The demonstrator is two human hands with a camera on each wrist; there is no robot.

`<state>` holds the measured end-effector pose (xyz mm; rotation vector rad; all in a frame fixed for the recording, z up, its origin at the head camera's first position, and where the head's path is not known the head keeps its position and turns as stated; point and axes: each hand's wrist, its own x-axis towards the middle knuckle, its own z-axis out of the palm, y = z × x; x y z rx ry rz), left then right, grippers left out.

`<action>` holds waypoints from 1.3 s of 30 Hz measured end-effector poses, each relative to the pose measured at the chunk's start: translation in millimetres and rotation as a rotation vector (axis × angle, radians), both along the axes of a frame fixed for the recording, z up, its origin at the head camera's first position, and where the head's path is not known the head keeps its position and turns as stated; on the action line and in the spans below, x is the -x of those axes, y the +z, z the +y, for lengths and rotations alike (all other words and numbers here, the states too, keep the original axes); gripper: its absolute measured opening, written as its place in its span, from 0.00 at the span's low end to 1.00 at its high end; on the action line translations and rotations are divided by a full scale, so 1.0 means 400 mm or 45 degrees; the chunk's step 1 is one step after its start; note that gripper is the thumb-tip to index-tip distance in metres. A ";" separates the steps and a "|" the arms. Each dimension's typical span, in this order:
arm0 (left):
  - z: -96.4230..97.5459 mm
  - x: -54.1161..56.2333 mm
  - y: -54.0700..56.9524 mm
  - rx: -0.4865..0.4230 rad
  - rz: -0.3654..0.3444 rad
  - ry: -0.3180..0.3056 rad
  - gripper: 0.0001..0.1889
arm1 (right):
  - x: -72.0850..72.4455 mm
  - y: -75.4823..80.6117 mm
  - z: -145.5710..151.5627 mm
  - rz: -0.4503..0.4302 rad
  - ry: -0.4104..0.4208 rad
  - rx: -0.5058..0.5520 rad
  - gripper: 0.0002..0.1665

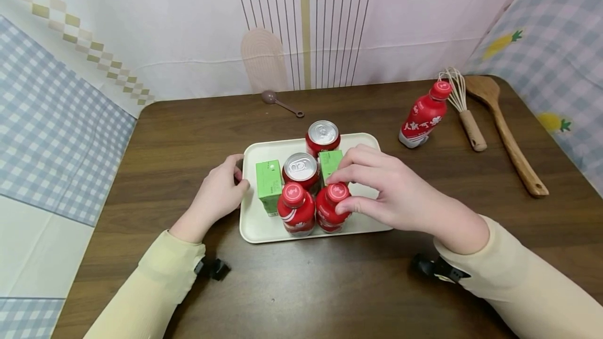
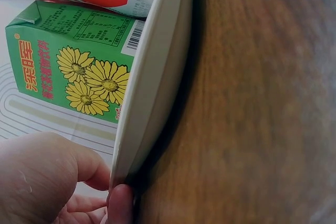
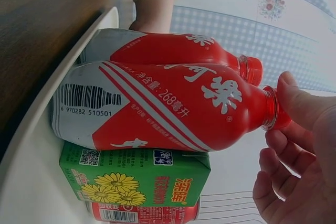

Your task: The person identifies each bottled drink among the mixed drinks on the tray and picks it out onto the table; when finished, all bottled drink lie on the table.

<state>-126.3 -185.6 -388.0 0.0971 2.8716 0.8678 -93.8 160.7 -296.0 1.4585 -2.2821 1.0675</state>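
Note:
A cream tray [image 1: 367, 226] holds two red bottles, two green drink cartons and two red drink cans. My right hand [image 1: 393, 187] pinches the cap of the right-hand red bottle [image 1: 332, 213], which stands upright near the tray's front edge. The other red bottle [image 1: 297, 218] stands close beside it. At the tray's left side, my left hand [image 1: 218, 192] grips the rim, with finger and thumb about it in the left wrist view. Nearest that hand is a green carton [image 2: 73, 61] printed with yellow flowers. Between the cartons stands a can [image 1: 301, 167]; another can [image 1: 322, 134] is behind.
A third red bottle [image 1: 424, 114] stands on the wooden table right of the tray. Beyond it lie a whisk [image 1: 466, 114] and a wooden spatula [image 1: 504, 124]. A small brown spoon [image 1: 278, 101] lies behind the tray. Cloth curtains [image 1: 188, 25] bound the table's back and sides.

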 end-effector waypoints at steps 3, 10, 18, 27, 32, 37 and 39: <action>0.001 -0.001 -0.001 -0.003 -0.006 -0.002 0.32 | -0.001 -0.002 -0.001 0.002 -0.014 0.011 0.20; -0.002 0.001 -0.002 0.006 0.005 0.015 0.32 | 0.000 -0.003 -0.008 -0.029 -0.046 0.002 0.22; -0.003 0.001 -0.002 0.002 -0.009 0.014 0.32 | 0.001 0.006 0.008 -0.061 -0.023 -0.098 0.21; -0.003 0.001 0.002 -0.002 -0.021 0.011 0.32 | 0.011 0.022 0.036 -0.126 0.101 -0.103 0.26; -0.002 0.001 0.004 -0.003 -0.025 0.010 0.32 | 0.012 0.020 0.031 -0.102 0.094 -0.081 0.21; -0.003 0.001 0.002 0.000 -0.021 0.009 0.32 | 0.008 0.015 0.022 -0.063 0.038 -0.087 0.17; -0.002 0.001 0.002 0.001 -0.018 0.008 0.32 | 0.007 0.013 0.020 -0.050 0.015 -0.088 0.18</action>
